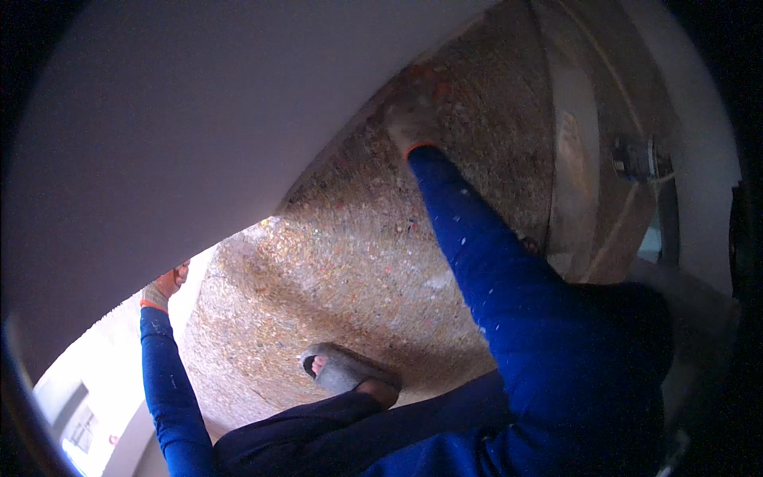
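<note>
A broad, smooth, pale grey panel [167,119] slants across the upper left and hides what lies behind it. At its lower edge is my left hand [165,288], in a light glove with an orange cuff, its bent fingers closed on that edge. My right hand [412,129], gloved the same way, reaches far forward over a multicoloured speckled surface [350,270], close beside the panel's edge. Shadow and blur hide the right fingers. Both arms are in blue sleeves with small white specks on the right one.
My foot in a grey slipper [346,367] rests on the speckled surface. To the right run a pale strip [576,151] and a brownish band. A dark cylindrical container [636,159] stands at the far right. Bright light comes from the lower left.
</note>
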`<state>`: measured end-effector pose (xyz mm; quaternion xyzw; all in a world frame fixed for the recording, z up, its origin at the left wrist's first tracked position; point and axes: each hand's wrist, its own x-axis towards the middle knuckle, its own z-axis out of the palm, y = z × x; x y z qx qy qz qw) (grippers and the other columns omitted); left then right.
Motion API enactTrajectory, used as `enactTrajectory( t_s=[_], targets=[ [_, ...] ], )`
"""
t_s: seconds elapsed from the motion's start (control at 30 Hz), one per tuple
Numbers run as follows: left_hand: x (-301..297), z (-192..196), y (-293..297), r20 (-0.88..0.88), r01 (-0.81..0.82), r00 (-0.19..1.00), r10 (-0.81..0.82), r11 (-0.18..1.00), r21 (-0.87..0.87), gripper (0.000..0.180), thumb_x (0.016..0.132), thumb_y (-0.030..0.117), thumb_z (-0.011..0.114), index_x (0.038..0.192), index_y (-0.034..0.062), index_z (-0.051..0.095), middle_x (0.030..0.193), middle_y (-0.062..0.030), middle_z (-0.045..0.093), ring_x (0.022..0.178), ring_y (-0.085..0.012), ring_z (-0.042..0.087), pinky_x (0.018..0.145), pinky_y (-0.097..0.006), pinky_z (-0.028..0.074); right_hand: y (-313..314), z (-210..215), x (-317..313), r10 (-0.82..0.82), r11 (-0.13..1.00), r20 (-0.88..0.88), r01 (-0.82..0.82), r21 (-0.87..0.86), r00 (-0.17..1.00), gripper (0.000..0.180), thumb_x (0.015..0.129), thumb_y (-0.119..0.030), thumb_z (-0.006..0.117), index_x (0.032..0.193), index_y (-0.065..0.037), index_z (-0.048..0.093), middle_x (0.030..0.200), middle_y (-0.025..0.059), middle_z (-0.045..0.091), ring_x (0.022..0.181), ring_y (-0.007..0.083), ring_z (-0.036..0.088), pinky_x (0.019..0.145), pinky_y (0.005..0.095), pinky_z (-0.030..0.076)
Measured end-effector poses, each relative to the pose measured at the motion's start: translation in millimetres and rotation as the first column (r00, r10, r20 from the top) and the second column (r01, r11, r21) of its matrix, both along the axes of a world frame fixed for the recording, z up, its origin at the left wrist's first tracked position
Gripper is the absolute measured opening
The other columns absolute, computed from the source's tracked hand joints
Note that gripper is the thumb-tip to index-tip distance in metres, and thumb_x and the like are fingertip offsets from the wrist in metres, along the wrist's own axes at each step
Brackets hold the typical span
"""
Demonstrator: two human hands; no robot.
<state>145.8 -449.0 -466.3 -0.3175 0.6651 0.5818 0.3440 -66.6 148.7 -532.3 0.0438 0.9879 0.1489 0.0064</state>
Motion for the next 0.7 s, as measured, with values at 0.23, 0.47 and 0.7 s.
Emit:
enactTrajectory(
  t_s=[0.23,0.47,0.7],
  targets=[
    [-38,-20,-43,-0.052,0.135,0.99,-0.132,0.989,0.06,0.04,0.104,0.049,0.051,0.095,0.0131,0.066,0.067,0.0057,0.053,0.055,-0.0071,0.045,0.05,-0.023,0.037,-119,19,112,0.068,0.946,0.235,0.013,-0.325,0.97,0.063,0.105,-0.03,0.042,0.162,-0.008,0.028,0.171,0.0188,0.015,0.158,0.0383,0.01,0.128,0.0553,0.003],
    [-53,165,17,-0.167,0.355,0.883,-0.439,0.856,-0.375,0.047,0.099,0.055,0.053,0.094,0.0108,0.069,0.064,0.0026,0.05,0.051,-0.0108,0.044,0.047,-0.031,0.037,-100,3,114,0.003,0.871,0.084,0.039,-0.491,0.996,0.06,0.102,-0.026,0.046,0.159,-0.008,0.037,0.169,0.0211,0.021,0.157,0.04,0.012,0.127,0.0569,0.002],
    [4,278,238,0.216,0.017,0.974,-0.068,0.972,0.233,0.035,0.11,0.02,0.049,0.119,-0.0106,0.064,0.074,-0.0032,0.06,0.054,-0.0036,0.054,0.037,-0.015,0.035,-78,15,77,-0.184,0.79,-0.033,0.127,-0.6,0.982,0.062,0.101,-0.025,0.048,0.16,-0.009,0.036,0.168,0.0222,0.024,0.156,0.044,0.013,0.125,0.0647,0.001]
  ],
)
